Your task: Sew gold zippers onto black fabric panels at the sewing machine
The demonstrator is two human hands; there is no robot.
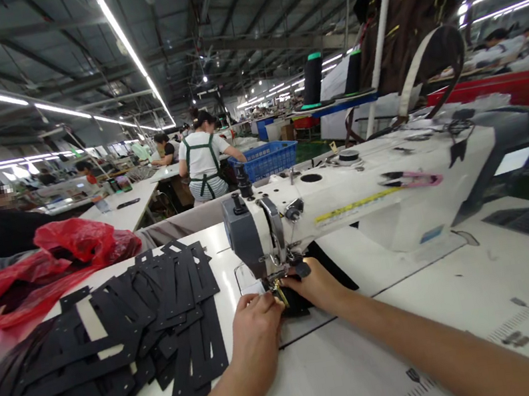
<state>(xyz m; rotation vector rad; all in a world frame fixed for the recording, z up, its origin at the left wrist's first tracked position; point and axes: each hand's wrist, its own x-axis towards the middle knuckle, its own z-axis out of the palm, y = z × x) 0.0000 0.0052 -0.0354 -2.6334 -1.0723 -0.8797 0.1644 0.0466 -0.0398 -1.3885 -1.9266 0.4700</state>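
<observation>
Both my hands are at the needle of a white sewing machine (344,191). My left hand (256,328) is closed, its fingertips pinching the front edge of a black fabric piece (331,264) beside a gold-toothed zipper (281,295). From the other side, my right hand (317,284) has its fingers closed on the same piece, close to the presser foot. The fabric lies flat on the machine bed and reaches back under the machine arm. My right fingertips are partly hidden by the machine head.
A pile of black cut strips (171,308) covers the table's left side, with a red plastic bag (85,248) behind it. Small scissors (411,178) lie on the machine arm. Thread cones (312,80) stand above. A person (204,157) works by a blue crate (271,160).
</observation>
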